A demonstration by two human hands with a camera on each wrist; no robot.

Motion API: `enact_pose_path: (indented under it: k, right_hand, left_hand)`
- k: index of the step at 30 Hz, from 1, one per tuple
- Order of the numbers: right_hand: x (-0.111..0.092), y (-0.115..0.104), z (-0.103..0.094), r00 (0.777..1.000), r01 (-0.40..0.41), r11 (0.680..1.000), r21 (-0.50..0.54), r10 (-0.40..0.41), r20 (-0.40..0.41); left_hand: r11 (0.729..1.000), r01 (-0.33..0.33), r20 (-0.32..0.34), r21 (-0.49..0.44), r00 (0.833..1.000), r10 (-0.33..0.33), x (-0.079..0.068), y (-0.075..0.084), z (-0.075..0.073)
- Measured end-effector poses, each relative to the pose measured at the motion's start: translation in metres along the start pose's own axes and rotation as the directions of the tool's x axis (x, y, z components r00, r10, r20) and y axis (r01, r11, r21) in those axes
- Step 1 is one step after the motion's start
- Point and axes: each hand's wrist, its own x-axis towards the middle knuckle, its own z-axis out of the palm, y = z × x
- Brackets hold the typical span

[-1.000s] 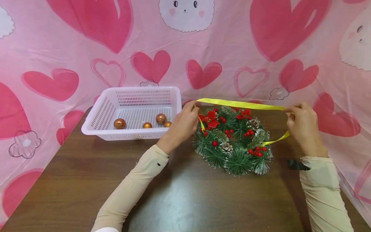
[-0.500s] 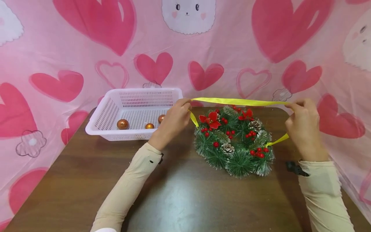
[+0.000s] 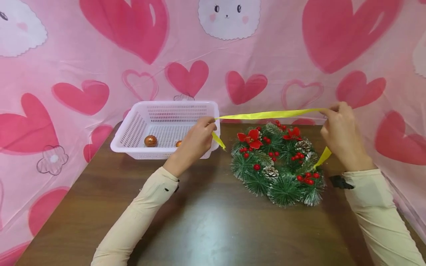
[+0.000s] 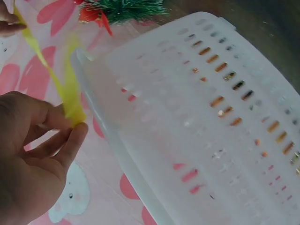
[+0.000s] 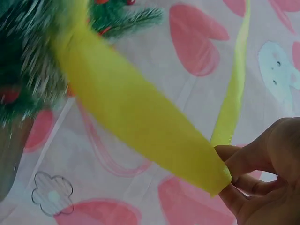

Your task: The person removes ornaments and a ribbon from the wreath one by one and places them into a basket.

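Note:
A yellow ribbon [image 3: 266, 115] stretches between both hands above the far side of a green wreath [image 3: 285, 184]. My left hand [image 3: 194, 138] pinches it in front of the basket's right end, and a short tail hangs from the fingers. Thumb and fingertips close on the ribbon [image 4: 72, 103] in the left wrist view. My right hand [image 3: 344, 133], beyond the wreath's right side, pinches the ribbon too. From there a second length slants down to the wreath's right edge. The wreath lies on the table with red flowers [image 3: 251, 138], berries and pinecones [image 3: 270, 172].
A white perforated basket [image 3: 131, 150] stands at the back left of the brown table [image 3: 159, 229]. Copper and gold balls [image 3: 151, 140] lie in it, partly hidden by my left hand. Behind the table hangs a pink heart-print cloth [image 3: 246, 55].
My left hand has moved left to the basket's end, pulling the ribbon. Its tail, earlier running to the wreath's left side, now hangs apart from it. The right hand has risen slightly.

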Motion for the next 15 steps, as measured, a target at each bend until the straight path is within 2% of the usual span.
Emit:
enact_pose_path:
  k: [2,5,15]
  right_hand:
    - [0.002,-0.004,0.003,1.0,-0.017,1.0,0.016,0.017,-0.003]
    - [0.005,-0.008,0.006,1.0,0.005,0.999,0.046,-0.004,-0.019]
    - [0.02,-0.019,0.006,0.99,0.138,0.988,0.065,-0.138,-0.004]
  left_hand:
    - [1.0,-0.006,0.007,-0.002,1.0,0.006,-0.003,-0.003,-0.004]
    - [1.0,-0.003,0.017,-0.006,1.0,0.003,-0.008,-0.007,-0.01]
    - [0.999,0.001,0.017,0.04,1.0,-0.002,-0.02,-0.019,-0.027]
